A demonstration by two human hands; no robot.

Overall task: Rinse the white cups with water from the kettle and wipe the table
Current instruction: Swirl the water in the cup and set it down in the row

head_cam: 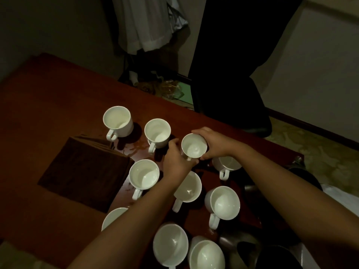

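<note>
Head view: both hands grip one white cup (193,146) at centre, left hand (177,160) at its 8 o'clock, right hand (213,143) at 3. Other cups wait upright around. Counter (58,90) wet at 10 o'clock, brown cloth (83,171) unused; wiping pending.

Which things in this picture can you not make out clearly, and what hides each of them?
- Head view: the cup under the right hand; the forearm hides most of it.
- Head view: the cup at the lower left; the left forearm covers its rim.
- Head view: the held cup; the left hand hides its handle.
- Head view: the kettle; too dark, and cut by the bottom edge.
</note>
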